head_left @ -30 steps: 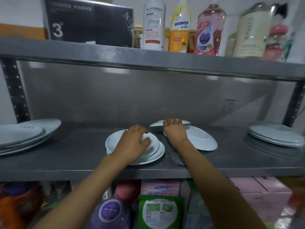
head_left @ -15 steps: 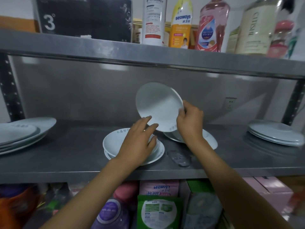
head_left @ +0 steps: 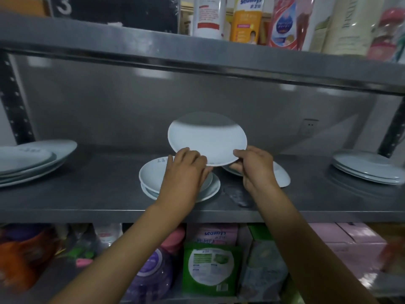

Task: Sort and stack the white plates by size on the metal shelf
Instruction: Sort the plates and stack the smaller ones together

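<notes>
A small white plate [head_left: 207, 138] hangs tilted above the middle of the metal shelf [head_left: 92, 194]. My right hand [head_left: 254, 167] pinches its lower right rim and my left hand [head_left: 186, 172] grips its lower left rim. Below my left hand sits a short stack of small white plates [head_left: 151, 176]. Behind my right hand lies an oval white dish [head_left: 282, 175], partly hidden. A stack of large plates [head_left: 32, 159] rests at the far left and another stack of plates [head_left: 366, 170] at the far right.
The upper shelf [head_left: 197, 53] hangs low over the plates and carries several bottles [head_left: 246, 18] and a dark box [head_left: 122, 9]. Below the plate shelf stand detergent bottles [head_left: 153, 275], packets [head_left: 210, 266] and pink boxes [head_left: 350, 242]. A grey smudge [head_left: 238, 194] marks the shelf.
My right hand lifted the small plate off the shelf and brought it lower and toward me. My left hand rose from the small stack and took the plate's left rim.
</notes>
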`<state>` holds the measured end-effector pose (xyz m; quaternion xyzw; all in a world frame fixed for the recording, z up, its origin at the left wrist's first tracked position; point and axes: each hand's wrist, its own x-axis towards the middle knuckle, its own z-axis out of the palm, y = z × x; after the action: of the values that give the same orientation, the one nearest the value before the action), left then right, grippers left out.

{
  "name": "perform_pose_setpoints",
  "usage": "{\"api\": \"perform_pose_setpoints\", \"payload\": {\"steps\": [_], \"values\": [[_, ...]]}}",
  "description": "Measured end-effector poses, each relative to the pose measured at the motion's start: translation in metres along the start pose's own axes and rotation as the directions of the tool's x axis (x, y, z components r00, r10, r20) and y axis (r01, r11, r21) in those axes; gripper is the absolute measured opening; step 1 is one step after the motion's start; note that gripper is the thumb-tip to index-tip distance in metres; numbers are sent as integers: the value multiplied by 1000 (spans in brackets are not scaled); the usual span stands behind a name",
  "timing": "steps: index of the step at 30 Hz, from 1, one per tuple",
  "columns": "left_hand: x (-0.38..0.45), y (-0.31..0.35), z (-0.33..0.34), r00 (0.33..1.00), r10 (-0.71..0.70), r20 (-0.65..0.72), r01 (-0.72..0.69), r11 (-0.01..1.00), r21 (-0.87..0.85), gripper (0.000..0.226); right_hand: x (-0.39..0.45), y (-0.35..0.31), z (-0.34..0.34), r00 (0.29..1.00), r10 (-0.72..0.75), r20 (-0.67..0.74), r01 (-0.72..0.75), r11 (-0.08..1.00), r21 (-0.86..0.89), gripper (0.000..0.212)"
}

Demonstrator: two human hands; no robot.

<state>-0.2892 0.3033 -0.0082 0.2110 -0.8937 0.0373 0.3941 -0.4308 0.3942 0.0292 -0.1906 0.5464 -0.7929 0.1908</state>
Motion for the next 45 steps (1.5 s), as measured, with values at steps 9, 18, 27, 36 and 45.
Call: {"api": "perform_pose_setpoints", "payload": {"steps": [9,18,27,36,45], "values": [[-19,-29,-25,992,25,-121,-53,970,-238,29,-5,25,-24,916,-299,267,400,710,-580,35],[-45,-32,-18,997,61,-52,-75,941,-329,38,37,53,-74,705,-611,361,508,80,-858,24],[-56,-36,-16,999,28,35,-15,946,-325,36,76,71,-96,824,-370,428,431,-79,-899,55],[-62,-40,-17,996,29,85,-17,990,-141,39,82,58,-94,925,-160,346,328,-128,-936,50],[-58,-39,-25,978,26,207,17,979,-201,46,75,58,-80,879,-277,387,236,-451,-860,58]]}}
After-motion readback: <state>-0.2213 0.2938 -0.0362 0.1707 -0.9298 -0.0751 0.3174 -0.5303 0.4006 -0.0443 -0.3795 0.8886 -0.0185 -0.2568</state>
